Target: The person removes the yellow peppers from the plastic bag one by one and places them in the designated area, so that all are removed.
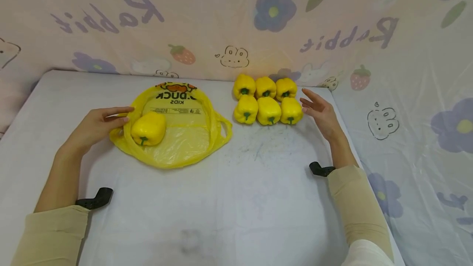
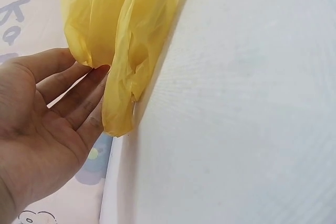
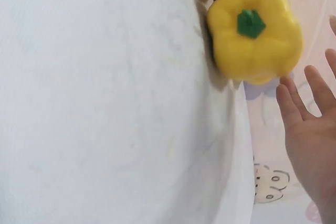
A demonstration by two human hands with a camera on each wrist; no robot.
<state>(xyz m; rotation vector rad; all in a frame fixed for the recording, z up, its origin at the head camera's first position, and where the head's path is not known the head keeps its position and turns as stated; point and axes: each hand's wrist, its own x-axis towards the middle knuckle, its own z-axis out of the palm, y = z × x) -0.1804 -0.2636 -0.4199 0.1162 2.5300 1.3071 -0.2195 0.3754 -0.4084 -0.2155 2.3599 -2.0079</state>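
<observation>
A yellow plastic bag lies spread open on the left of the table, handles out to its sides. One yellow bell pepper with a green stem sits inside its left part. My left hand is at the bag's left rim; in the left wrist view its extended fingers reach the hanging folds of the bag. To the right, several yellow bell peppers stand in two rows. My right hand, fingers spread, is beside the front-right pepper, fingertips right at its side.
White cloth covers the table. A curtain printed with rabbits, flowers and strawberries hangs behind it and along the right. Black wrist-worn devices sit at both sleeve ends.
</observation>
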